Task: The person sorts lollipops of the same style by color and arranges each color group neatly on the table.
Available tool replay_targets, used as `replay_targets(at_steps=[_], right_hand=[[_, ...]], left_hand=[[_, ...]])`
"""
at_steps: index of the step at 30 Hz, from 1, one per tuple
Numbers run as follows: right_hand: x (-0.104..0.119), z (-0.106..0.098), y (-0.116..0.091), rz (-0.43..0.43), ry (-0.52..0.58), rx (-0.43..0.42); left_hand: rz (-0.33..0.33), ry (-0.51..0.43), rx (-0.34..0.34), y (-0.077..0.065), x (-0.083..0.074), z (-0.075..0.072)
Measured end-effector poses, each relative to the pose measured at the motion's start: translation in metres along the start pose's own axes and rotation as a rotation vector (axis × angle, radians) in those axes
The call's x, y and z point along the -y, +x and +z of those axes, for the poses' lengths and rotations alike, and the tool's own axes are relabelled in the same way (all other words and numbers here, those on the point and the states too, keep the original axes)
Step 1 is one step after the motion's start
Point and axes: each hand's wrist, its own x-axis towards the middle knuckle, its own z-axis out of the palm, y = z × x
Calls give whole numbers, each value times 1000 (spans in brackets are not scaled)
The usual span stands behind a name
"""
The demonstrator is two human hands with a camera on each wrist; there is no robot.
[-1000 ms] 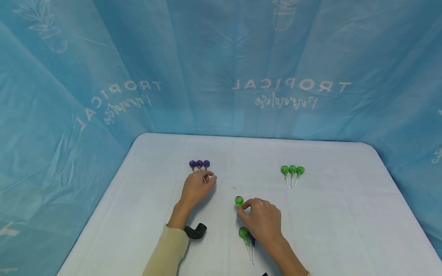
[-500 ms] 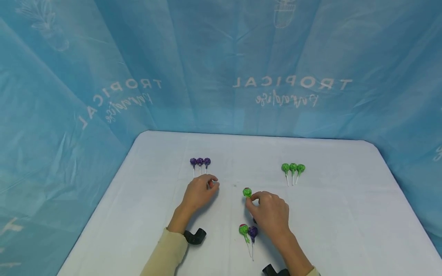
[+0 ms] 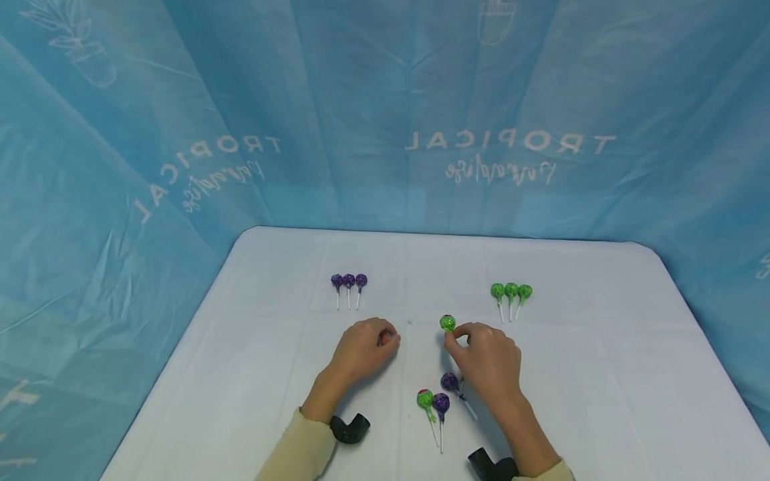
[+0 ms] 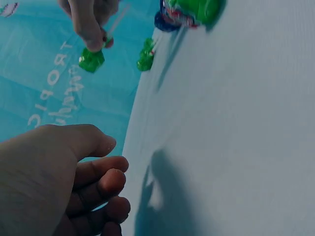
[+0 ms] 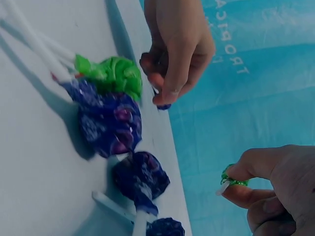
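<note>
Head view: the green row [image 3: 511,290], three lollipops side by side on the white-covered desk [image 3: 607,394], serves as reference. The right hand [image 3: 490,361], left of and nearer the wearer than the green row, pinches a held green lollipop [image 3: 447,323] between thumb and forefinger just under its head; head clear of the fingers, no contact with the row. Purple row [image 3: 349,281], also three, lies well left of the green row. The left hand [image 3: 365,349] sits between the two rows' columns, nearer the wearer, fingers loosely bent. Nearer the wearer than the green row, and left of it: a loose green lollipop [image 3: 425,399], a purple lollipop [image 3: 442,403] beside it, and a second purple lollipop [image 3: 450,381]. Backdrop [image 3: 361,87] beyond the green row carries mirrored print, "TROPICAL" over script "Paradise". Left wrist view: left thumb stands apart from the curved fingers, nothing held; green row in background. Right wrist view: pinch at the top of the stick confirmed; a third purple lollipop [image 5: 166,227] shows at the lower edge, its position against the green row not determinable here. Wrapper brands illegible. Handling estimate: light, hard head, stiff thin stick, wrapper crinkly and perhaps slippery; best hold is the stick just below the head.
</note>
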Motion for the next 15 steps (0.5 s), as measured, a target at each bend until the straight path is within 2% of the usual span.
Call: replay_targets(at_steps=[5,11,15], right_hand=[[-5,-3,1,37,-3,19],[-9,-4,2,43,-5,21],[-13,-6,5,44,-14,4]], left_hand=[[26,-6,2,-7,-15,8],[38,-8,-5,-11,-23,12],[64,32,-43,-13,-29,12]])
